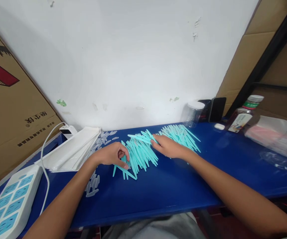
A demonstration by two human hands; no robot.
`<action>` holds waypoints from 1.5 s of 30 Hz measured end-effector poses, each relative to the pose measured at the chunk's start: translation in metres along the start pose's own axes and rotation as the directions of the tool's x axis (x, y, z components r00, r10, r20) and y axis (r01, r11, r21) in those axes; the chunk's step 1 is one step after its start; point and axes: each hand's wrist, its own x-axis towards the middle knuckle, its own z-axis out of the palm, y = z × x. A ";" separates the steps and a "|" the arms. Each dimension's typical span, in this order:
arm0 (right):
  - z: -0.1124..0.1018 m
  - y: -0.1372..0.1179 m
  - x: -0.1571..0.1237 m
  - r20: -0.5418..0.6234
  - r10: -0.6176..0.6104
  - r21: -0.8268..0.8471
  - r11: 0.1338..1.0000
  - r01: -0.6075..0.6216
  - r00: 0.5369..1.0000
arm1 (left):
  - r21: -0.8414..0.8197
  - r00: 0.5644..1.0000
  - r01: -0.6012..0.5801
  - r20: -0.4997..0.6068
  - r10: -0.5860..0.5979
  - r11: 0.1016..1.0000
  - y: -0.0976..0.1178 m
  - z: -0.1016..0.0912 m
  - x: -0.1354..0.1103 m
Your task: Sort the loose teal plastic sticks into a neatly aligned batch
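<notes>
A heap of thin teal plastic sticks (143,151) lies spread across the middle of the blue table (173,189). My left hand (112,154) rests at the heap's left end, fingers curled in a pinch on one teal stick. Over the heap's right half lies my right hand (167,146), palm down, its fingers pressing on several teal sticks. Small clear plastic caps (93,184) lie scattered just left of my left hand.
A stack of white paper sleeves (71,151) lies at the left, beside a white power strip (9,202) and charger cable. At the back right stand a clear jar (193,114), a phone (216,109), a bottle (245,114) and a plastic bag (275,136). Cardboard boxes flank both sides.
</notes>
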 end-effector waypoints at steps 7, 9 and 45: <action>0.003 0.002 0.000 -0.014 -0.027 0.024 0.999 0.028 1.000 | 0.025 0.997 -0.073 -0.019 0.074 0.997 -0.001 0.002 0.001; 0.002 0.001 0.000 -0.017 -0.029 0.040 0.999 0.029 0.999 | -0.020 0.994 -0.081 -0.074 0.079 0.997 -0.003 -0.004 0.000; -0.001 -0.017 -0.003 0.062 -0.125 0.236 0.966 0.108 0.990 | -0.533 0.776 -0.252 -0.610 -0.161 0.808 -0.010 0.010 0.020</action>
